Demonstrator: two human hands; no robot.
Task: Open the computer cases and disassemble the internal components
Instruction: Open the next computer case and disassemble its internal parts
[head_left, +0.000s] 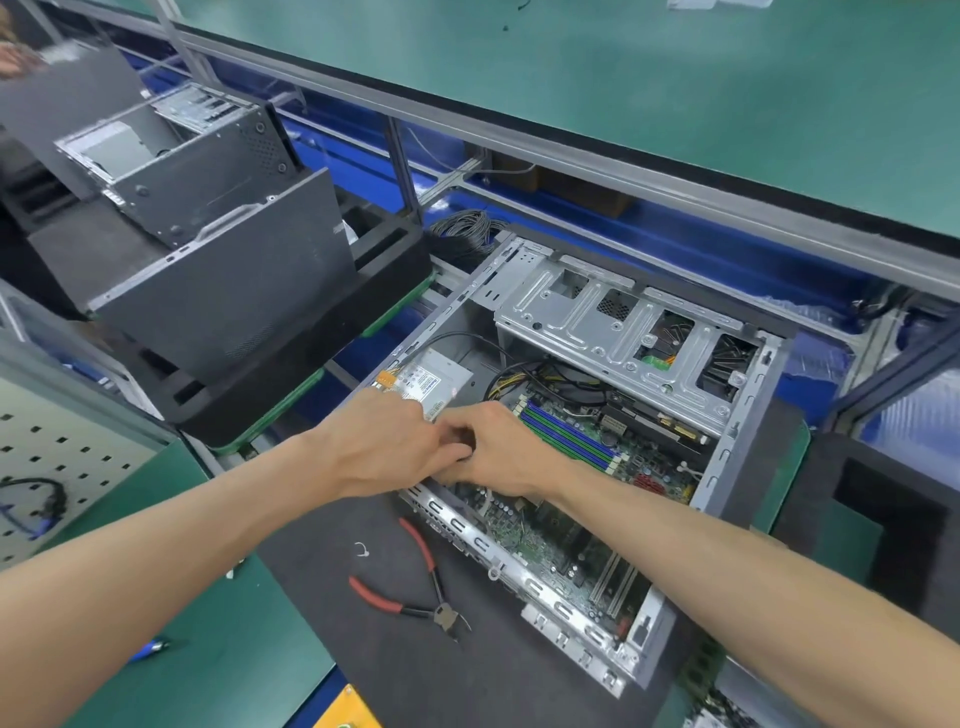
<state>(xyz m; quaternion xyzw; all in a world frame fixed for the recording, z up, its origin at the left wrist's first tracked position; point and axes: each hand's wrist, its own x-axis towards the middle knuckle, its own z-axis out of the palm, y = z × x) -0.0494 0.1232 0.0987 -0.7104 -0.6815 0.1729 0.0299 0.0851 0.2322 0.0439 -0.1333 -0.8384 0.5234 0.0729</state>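
The open case (597, 441) lay on its side on a dark mat (415, 649) right of centre, motherboard (561, 535) exposed and the drive cage (623, 332) at its far end. Two more cases (218, 291) sat far left. Both hands were together at the case's near-left edge, left hand (384, 441) and right hand (504, 452) curled, touching, couldn't tell what they gripped. Red pliers (415, 582) lay on the mat just near of the case.
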